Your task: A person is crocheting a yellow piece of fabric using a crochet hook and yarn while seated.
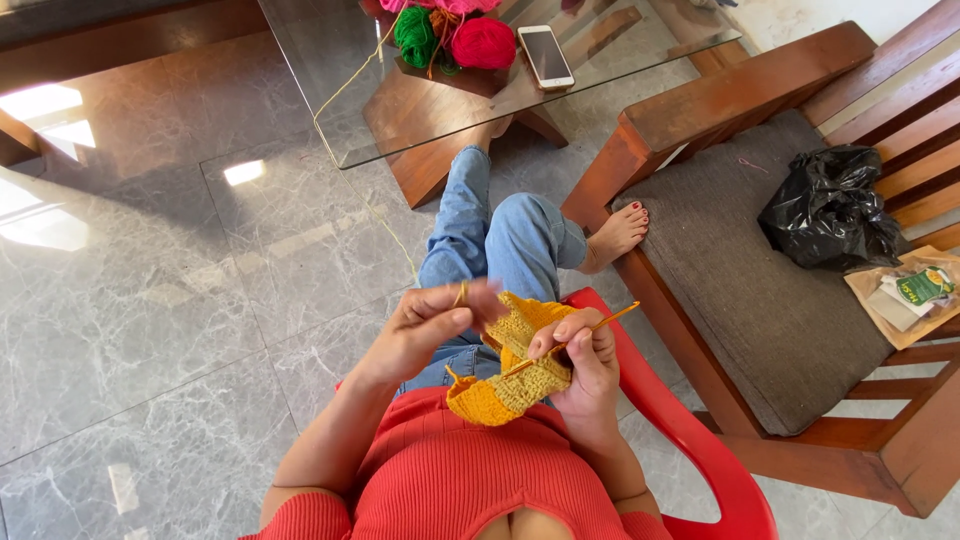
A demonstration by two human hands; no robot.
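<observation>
In the lap, a half-made yellow crochet piece (510, 375) is in both hands.
The right hand (585, 365) grips the hook (575, 340); the left hand (430, 325) pinches the yarn. Several rows are finished; yarn balls (450, 40) wait on the desk (340, 60).

Ahead of you stands a glass-topped table with a wooden base (420, 120); on it lie a green yarn ball (414, 36), a red yarn ball (483, 43) and a white smartphone (545, 56). To your right, a wooden bench with a grey cushion (740, 280) carries a crumpled black plastic bag (825, 208) and a brown paper packet (905, 295).
</observation>
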